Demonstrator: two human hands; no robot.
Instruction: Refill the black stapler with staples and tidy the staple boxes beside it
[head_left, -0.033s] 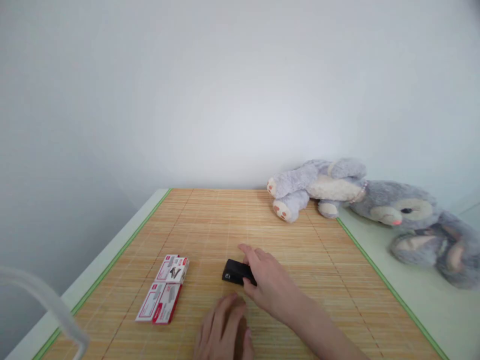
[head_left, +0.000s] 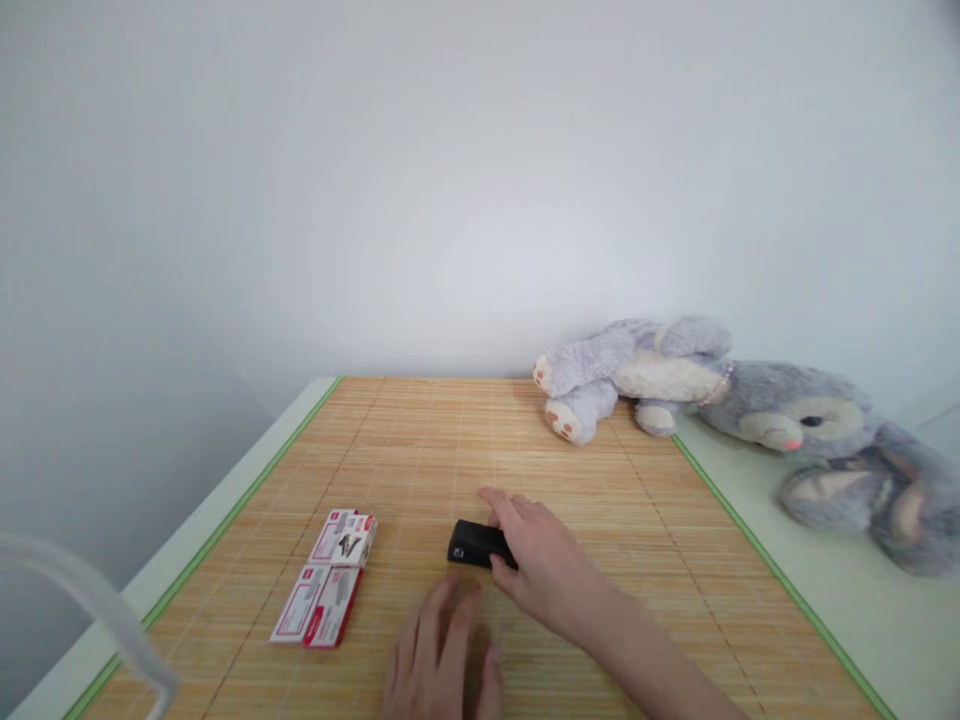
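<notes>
A small black block-shaped object lies on the bamboo mat. My right hand comes in from the lower right, its thumb and fingers closed round the object's right end. My left hand rests at the bottom edge just in front of the object, palm down with fingers stretched toward it, holding nothing. Two small red-and-white boxes lie end to end on the mat to the left of both hands.
A grey plush rabbit lies along the back right, partly off the mat on the pale table top. A white wall stands behind the table. A blurred translucent strap crosses the lower left corner.
My left hand has slid a little left and back toward me. The black object and my right hand have barely shifted.
</notes>
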